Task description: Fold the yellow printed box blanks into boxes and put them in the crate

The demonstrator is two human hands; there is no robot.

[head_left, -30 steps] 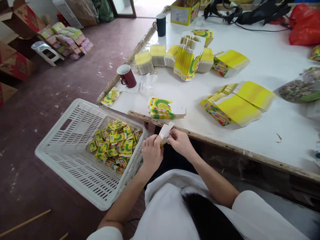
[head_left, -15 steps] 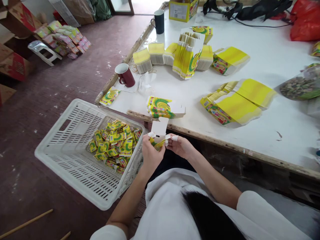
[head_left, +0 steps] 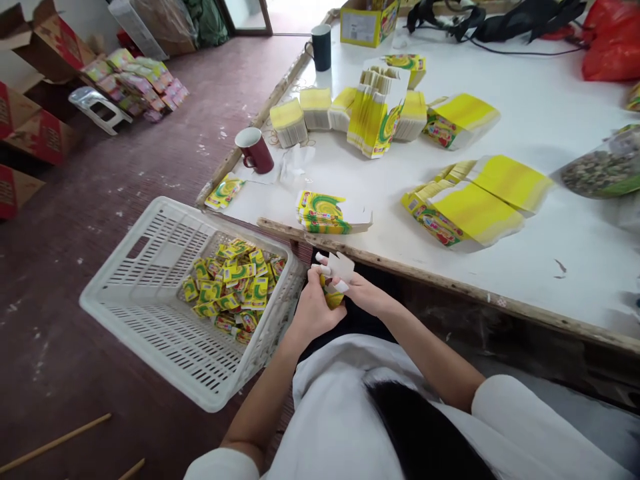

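Note:
A small yellow cardboard box [head_left: 334,299] with a raised white flap is between my hands, just off the table's front edge. My left hand [head_left: 316,308] is closed around the box from the left. On the box's right side my right hand [head_left: 364,293] has its fingers against the white flap; whether they grip it is partly hidden. White wraps cover some fingertips. Beyond my hands, a small stack of flat yellow-green cartons [head_left: 325,213] lies on the table edge. To my left, a white plastic basket [head_left: 165,347] holds many small yellow boxes [head_left: 237,272].
The white table [head_left: 565,287] has a worn wooden rim. On it stand a maroon mug [head_left: 256,153], a dark mug [head_left: 321,50], a large carton stack [head_left: 475,207], bundled cartons [head_left: 375,120] and a clear bag [head_left: 600,167]. A stool [head_left: 97,109] and red cardboard boxes [head_left: 37,123] are on the floor.
Both hands have shifted slightly right with the box. The white flap, upright before, now tilts right and downward, with the right hand's fingers close against it.

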